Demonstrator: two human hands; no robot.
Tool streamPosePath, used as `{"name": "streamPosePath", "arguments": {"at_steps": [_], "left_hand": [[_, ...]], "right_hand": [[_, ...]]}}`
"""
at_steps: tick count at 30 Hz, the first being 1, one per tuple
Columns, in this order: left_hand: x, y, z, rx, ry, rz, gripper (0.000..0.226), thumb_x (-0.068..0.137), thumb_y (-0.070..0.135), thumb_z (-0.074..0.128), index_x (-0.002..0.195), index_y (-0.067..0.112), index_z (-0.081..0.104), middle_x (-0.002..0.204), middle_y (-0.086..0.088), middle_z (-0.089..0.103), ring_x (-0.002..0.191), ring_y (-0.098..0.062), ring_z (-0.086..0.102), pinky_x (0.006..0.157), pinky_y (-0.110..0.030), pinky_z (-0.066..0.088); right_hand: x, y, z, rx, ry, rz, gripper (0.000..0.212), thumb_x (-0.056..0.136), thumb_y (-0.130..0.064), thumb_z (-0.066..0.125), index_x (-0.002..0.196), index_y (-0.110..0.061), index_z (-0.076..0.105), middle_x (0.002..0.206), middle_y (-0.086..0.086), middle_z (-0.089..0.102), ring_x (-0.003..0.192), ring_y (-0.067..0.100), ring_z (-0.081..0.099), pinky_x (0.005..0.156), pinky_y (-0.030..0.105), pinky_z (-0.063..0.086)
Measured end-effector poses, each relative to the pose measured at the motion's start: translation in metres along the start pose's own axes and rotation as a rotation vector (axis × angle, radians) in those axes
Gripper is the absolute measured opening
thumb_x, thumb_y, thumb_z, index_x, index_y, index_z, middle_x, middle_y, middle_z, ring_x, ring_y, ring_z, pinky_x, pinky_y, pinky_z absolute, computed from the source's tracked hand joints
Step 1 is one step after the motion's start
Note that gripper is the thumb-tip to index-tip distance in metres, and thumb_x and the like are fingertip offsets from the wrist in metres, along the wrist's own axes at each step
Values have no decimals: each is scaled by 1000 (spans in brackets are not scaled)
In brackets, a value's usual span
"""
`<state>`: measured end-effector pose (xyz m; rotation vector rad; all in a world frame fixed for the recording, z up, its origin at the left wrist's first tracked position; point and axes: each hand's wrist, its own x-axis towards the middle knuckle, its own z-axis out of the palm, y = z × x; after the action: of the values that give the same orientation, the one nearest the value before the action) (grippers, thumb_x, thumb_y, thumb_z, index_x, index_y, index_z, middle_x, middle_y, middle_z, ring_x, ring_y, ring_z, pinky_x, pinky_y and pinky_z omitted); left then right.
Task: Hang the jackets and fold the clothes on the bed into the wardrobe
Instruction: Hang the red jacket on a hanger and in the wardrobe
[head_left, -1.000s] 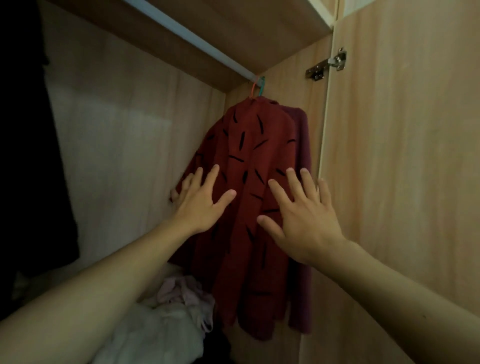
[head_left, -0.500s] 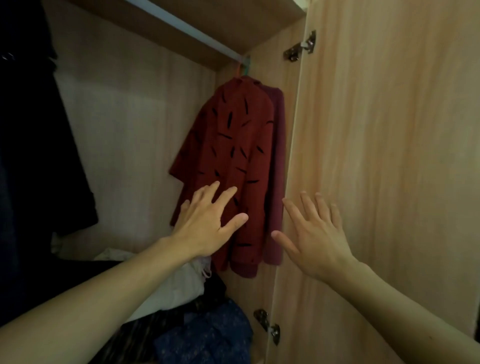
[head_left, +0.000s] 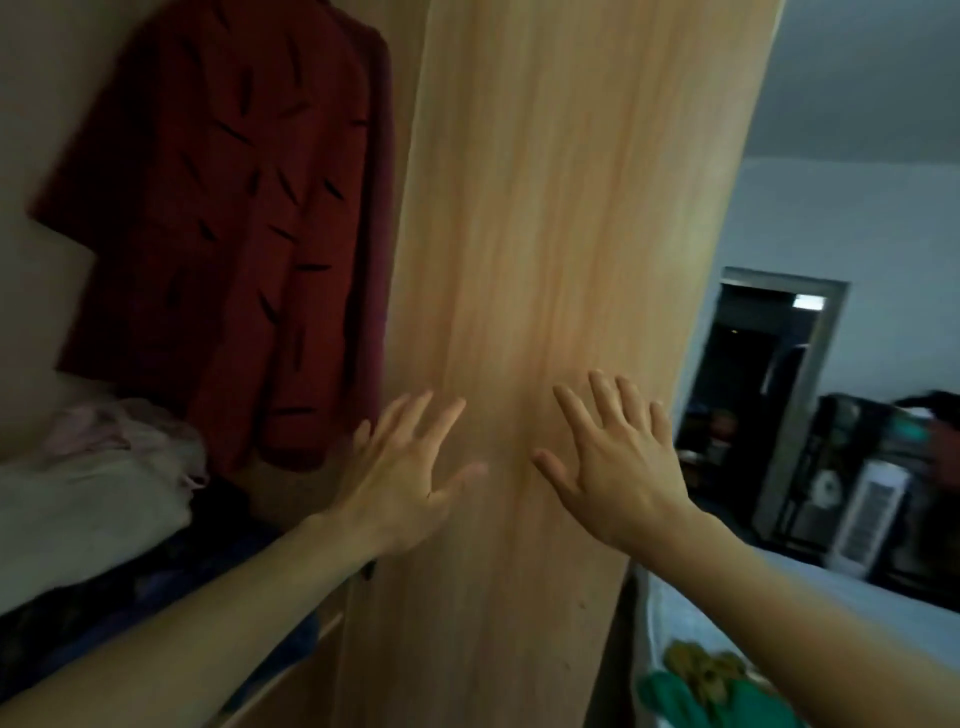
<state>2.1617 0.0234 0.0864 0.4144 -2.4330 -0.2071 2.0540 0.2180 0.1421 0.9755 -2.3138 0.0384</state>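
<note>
Red jacket (head_left: 223, 234) hangs inside the wardrobe (head_left: 21, 312), upper left; your hands have come off it. Left hand (head_left: 400, 478) and right hand (head_left: 618, 478) are spread wide, empty, before the door (head_left: 561, 208). Judgement: that hanging is done; green garment (head_left: 696, 691) on the bed (head_left: 779, 582) awaits.

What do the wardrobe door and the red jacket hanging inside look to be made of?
Wardrobe door: light wood-grain panel, likely laminated board rather than solid wood; the streaks run evenly down a flat, smooth, matte face. Red jacket: soft cloth, matte, with short black dashes; it hangs in loose folds. Blur leaves the weave open.
</note>
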Motion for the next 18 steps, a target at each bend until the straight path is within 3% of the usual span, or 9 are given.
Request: {"name": "streamPosePath", "arguments": {"at_steps": [4, 7, 9, 12, 18], "left_hand": [[9, 42, 29, -58, -16, 85, 85, 82, 84, 15, 155, 42, 12, 164, 2, 13, 150, -19, 8, 119, -47, 17], [13, 77, 50, -121, -41, 160, 85, 82, 84, 16, 155, 41, 14, 162, 4, 21, 147, -18, 18, 116, -47, 26], [12, 103, 65, -115, -50, 224, 83, 84, 81, 20, 155, 39, 17, 160, 3, 26, 146, -19, 22, 114, -45, 30], [10, 145, 86, -96, -80, 297, 84, 84, 82, 18, 155, 37, 20, 159, 2, 28, 145, -20, 24, 112, -48, 30], [7, 248, 127, -114, -131, 351, 85, 83, 83, 16, 155, 38, 17, 161, 5, 25, 146, -20, 22, 113, -48, 27]], "right_hand": [[-26, 45, 10, -27, -66, 101, 76, 92, -72, 16, 155, -32, 5, 164, 8, 2, 151, 33, -2, 120, 56, 9], [-50, 81, 17, -42, -80, 157, 82, 84, -74, 3, 155, -33, 4, 165, 5, 5, 151, 33, -1, 120, 56, 8], [-66, 107, 23, -36, -92, 189, 79, 87, -73, 6, 155, -32, 4, 165, 4, 6, 151, 33, -1, 120, 55, 7], [-90, 152, 30, -33, -102, 223, 74, 94, -70, 19, 156, -32, 4, 165, 4, 6, 151, 31, -3, 120, 55, 7], [-150, 255, 38, -30, -112, 278, 75, 94, -70, 22, 156, -30, 7, 165, 5, 7, 151, 32, -1, 121, 54, 6]]}}
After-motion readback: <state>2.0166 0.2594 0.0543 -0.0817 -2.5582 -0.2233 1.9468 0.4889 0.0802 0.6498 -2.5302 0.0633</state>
